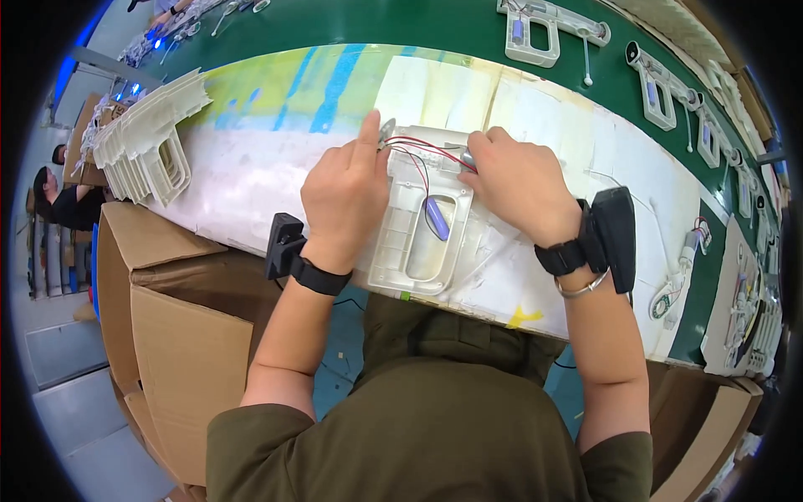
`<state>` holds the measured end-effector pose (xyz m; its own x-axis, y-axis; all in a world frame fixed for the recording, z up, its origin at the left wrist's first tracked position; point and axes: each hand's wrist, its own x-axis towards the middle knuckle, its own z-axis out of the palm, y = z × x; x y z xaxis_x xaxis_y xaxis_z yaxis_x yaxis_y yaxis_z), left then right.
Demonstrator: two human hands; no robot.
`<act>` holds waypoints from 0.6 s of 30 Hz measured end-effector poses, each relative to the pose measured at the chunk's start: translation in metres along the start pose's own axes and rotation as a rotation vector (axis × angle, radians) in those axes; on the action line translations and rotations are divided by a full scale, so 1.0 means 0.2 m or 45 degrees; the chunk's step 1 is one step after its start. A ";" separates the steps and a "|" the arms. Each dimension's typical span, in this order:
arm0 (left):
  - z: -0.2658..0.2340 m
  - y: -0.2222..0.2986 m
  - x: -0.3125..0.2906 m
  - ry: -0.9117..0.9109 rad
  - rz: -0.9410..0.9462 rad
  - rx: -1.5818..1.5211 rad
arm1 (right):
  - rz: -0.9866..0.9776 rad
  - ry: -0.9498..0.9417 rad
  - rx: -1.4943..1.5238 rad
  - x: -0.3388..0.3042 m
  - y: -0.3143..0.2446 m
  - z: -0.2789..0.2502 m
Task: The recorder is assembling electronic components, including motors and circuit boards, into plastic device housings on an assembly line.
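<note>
In front of me on the table lies a white plastic housing half (391, 251) with an oval handle opening. A purple cylindrical battery cell (436, 219) lies at that opening, with thin wires leading up from it. My left hand (345, 191) is closed at the housing's upper left, pinching a small grey metallic part (386, 131). Red and dark wires (427, 147) stretch from there to my right hand (520, 182). Its fingers are closed on a small silvery part (468, 157) at the housing's upper right, mostly covered by the fingers.
Nested white housing shells (142, 155) stand at the left. An open cardboard box (192, 326) sits below them. A white tube assembly with a round circuit board (665, 297) lies at the right. Several part-assembled units (533, 33) rest on the green surface (401, 25) beyond.
</note>
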<state>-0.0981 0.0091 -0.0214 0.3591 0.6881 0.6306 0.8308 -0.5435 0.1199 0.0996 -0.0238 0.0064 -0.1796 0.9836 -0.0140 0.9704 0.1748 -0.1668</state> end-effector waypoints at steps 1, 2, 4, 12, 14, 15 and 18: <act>0.02 0.00 -0.01 -0.096 -0.022 0.037 | 0.005 0.021 0.014 -0.01 0.00 0.01; 0.05 0.00 -0.03 -0.192 -0.043 0.075 | 0.012 0.024 0.019 -0.02 0.00 0.01; 0.09 0.00 -0.03 -0.159 -0.034 0.049 | 0.035 0.009 0.018 -0.03 -0.01 0.00; 0.15 0.00 0.03 -0.056 0.090 0.022 | 0.069 0.079 0.125 -0.05 0.03 0.05; 0.14 -0.01 0.02 -0.104 0.069 -0.087 | 0.076 0.107 0.151 -0.06 0.03 0.07; 0.13 -0.02 0.02 -0.148 0.041 -0.195 | 0.072 0.113 0.164 -0.06 0.04 0.07; 0.06 -0.03 0.07 -0.463 0.058 -0.217 | 0.065 0.126 0.202 -0.07 0.06 0.08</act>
<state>-0.0934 0.0271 -0.0222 0.5462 0.7701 0.3296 0.7391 -0.6283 0.2430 0.1103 -0.0358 -0.0118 -0.1062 0.9919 0.0695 0.9388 0.1230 -0.3217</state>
